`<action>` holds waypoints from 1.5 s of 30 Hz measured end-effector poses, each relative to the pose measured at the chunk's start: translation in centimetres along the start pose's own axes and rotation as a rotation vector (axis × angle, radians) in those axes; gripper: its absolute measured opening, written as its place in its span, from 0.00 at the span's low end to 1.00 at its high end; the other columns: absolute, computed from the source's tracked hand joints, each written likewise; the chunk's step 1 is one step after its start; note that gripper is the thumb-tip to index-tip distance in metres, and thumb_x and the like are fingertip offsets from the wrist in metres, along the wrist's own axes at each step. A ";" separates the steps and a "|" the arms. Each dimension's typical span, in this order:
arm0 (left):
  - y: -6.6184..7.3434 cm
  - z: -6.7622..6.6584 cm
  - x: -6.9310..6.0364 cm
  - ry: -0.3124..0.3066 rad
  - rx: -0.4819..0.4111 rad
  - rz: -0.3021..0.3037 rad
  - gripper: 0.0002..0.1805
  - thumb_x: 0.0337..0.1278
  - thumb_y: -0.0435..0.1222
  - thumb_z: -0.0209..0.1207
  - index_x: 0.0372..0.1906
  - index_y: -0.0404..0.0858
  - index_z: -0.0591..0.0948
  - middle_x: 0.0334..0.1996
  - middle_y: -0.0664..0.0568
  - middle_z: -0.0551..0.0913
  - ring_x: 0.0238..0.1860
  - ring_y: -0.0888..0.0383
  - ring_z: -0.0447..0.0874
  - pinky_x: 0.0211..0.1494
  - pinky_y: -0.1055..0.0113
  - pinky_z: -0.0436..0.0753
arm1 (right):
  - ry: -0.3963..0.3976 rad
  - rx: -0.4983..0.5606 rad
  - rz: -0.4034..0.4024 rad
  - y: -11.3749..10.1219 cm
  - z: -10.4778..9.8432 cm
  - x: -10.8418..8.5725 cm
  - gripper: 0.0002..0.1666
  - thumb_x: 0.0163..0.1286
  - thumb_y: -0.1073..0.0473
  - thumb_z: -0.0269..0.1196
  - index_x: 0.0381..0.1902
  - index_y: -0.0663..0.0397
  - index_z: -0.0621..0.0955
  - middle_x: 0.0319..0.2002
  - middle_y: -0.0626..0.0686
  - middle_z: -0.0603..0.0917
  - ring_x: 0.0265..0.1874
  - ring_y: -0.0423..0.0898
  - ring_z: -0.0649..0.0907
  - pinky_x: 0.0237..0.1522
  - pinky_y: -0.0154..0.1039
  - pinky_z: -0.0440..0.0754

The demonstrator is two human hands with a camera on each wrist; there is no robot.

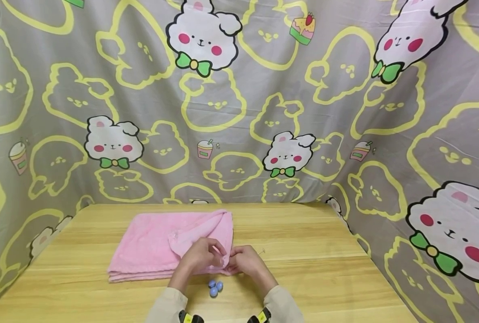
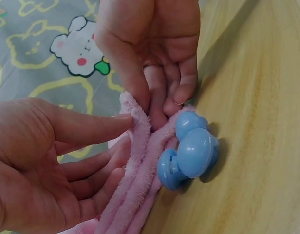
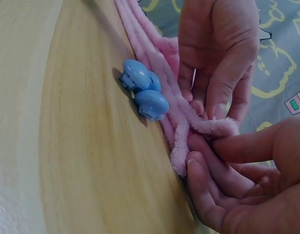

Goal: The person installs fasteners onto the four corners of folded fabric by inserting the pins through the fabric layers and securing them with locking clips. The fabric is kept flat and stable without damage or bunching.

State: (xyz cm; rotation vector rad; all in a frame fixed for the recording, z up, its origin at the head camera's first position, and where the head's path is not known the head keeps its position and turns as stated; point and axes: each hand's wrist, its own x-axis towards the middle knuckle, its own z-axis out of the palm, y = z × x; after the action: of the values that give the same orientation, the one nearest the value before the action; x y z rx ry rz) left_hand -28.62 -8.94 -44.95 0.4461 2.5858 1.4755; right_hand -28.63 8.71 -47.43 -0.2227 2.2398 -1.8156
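A folded pink plush blanket (image 1: 150, 244) lies on the table, its near right part turned back in a loose flap (image 1: 195, 233). My left hand (image 1: 202, 256) pinches the blanket's edge near that corner, thumb on one side and fingers on the other, as the left wrist view shows. Close by, my right hand (image 1: 247, 260) grips the corner layers between thumb and fingers; in the right wrist view its fingers (image 3: 203, 187) reach around the edge. Three blue dome-topped plastic clips (image 1: 213, 292) sit clustered just in front of the blanket, touched by neither hand.
The wooden table (image 1: 304, 269) extends to both sides of the blanket. A grey curtain (image 1: 239, 121) printed with cartoon rabbits hangs behind the table and along its sides.
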 end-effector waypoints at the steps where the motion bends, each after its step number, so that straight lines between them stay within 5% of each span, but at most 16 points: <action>1: -0.1 0.0 0.0 -0.004 -0.008 0.001 0.11 0.41 0.20 0.63 0.33 0.34 0.85 0.23 0.47 0.86 0.26 0.59 0.82 0.32 0.66 0.79 | 0.000 0.007 0.010 0.0 0.0 0.0 0.07 0.55 0.72 0.60 0.31 0.71 0.82 0.20 0.51 0.81 0.21 0.42 0.82 0.29 0.38 0.86; 15: -0.4 0.1 0.1 0.015 -0.022 -0.028 0.11 0.40 0.21 0.67 0.32 0.34 0.84 0.25 0.46 0.87 0.27 0.59 0.82 0.33 0.66 0.79 | -0.047 -0.025 0.029 -0.1 -0.1 0.0 0.18 0.74 0.58 0.58 0.39 0.72 0.84 0.25 0.53 0.85 0.24 0.41 0.82 0.32 0.39 0.87; 37: -0.3 -0.2 0.1 0.001 -0.025 -0.035 0.10 0.40 0.21 0.66 0.31 0.34 0.84 0.25 0.46 0.86 0.27 0.59 0.80 0.33 0.66 0.78 | -0.010 -0.016 0.020 0.1 0.0 -0.1 0.07 0.62 0.66 0.64 0.32 0.69 0.82 0.25 0.53 0.83 0.23 0.42 0.84 0.32 0.40 0.87; 45: 1.0 -1.8 -1.1 -0.036 0.096 -0.098 0.07 0.47 0.27 0.69 0.28 0.34 0.80 0.22 0.50 0.81 0.24 0.58 0.78 0.30 0.66 0.78 | 0.006 -0.017 0.020 0.2 0.1 0.0 0.07 0.61 0.67 0.64 0.33 0.70 0.82 0.24 0.52 0.82 0.23 0.42 0.83 0.31 0.39 0.87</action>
State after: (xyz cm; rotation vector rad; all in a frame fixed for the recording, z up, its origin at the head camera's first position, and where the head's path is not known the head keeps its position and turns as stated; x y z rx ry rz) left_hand -27.86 -10.33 -43.20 0.3474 2.6184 1.3052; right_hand -28.63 8.70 -47.65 -0.1978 2.2541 -1.7900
